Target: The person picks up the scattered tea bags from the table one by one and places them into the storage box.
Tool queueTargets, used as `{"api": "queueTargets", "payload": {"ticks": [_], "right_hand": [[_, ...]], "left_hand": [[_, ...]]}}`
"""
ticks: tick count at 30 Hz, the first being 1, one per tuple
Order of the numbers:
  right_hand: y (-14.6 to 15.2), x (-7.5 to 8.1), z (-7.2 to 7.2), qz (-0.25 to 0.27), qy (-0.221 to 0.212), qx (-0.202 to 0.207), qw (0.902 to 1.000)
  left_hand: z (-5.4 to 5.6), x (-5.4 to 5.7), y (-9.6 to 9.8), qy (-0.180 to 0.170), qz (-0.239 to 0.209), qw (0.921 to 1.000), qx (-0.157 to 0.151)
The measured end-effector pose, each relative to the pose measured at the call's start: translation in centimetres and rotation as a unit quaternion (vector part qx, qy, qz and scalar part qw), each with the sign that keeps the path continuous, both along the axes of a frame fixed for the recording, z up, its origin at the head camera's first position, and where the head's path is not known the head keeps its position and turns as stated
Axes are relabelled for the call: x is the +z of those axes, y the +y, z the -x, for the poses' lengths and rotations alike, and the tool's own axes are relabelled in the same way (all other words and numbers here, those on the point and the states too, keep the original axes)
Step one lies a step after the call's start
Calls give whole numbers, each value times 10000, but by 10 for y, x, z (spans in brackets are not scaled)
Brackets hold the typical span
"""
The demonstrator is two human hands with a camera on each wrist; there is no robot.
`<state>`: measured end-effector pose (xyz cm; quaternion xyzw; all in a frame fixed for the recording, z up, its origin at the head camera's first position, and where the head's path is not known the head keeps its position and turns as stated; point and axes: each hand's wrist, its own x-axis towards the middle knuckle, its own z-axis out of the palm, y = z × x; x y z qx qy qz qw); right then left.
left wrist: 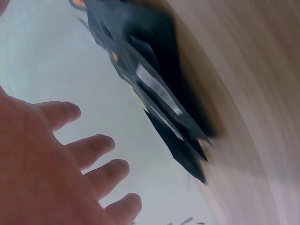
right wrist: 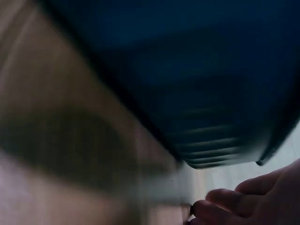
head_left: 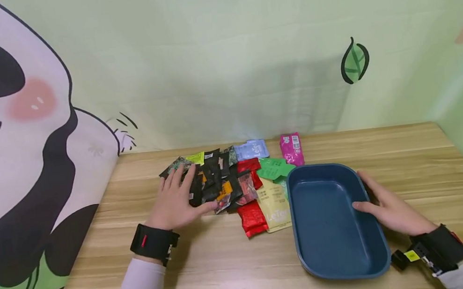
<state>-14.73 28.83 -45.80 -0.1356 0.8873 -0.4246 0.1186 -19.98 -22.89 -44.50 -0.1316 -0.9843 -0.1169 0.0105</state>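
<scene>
L hand point(head_left: 174, 207) spread w/ thumb out, at L end of pile of blk plastic packets point(head_left: 211, 171) on lt-brown wood-grain table point(head_left: 228, 276). R hand point(head_left: 395, 212) pinching R rim of dk-blue rectangular plastic tray point(head_left: 333, 228), R of pile; flat cream packet point(head_left: 273, 201) betw.

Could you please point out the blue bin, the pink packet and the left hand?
Blue bin point(head_left: 333, 228), head view: its inside floor.
Pink packet point(head_left: 292, 150), head view: middle of its face.
Left hand point(head_left: 175, 204), head view: its back.
</scene>
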Motion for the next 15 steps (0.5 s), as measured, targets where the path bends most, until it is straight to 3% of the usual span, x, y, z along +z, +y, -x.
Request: {"api": "queueTargets", "payload": {"ticks": [7, 11, 15], "right_hand": [[-8, -3, -5, 0, 258, 323, 9991], [-11, -5, -9, 92, 226, 436, 9988], [-16, -7, -11, 193, 224, 498, 9983]], "left_hand": [[17, 1, -29, -318, -439, 9984, 125], [37, 4, -44, -575, -582, 9962, 301], [62, 4, -53, -825, -367, 9944, 551]]}}
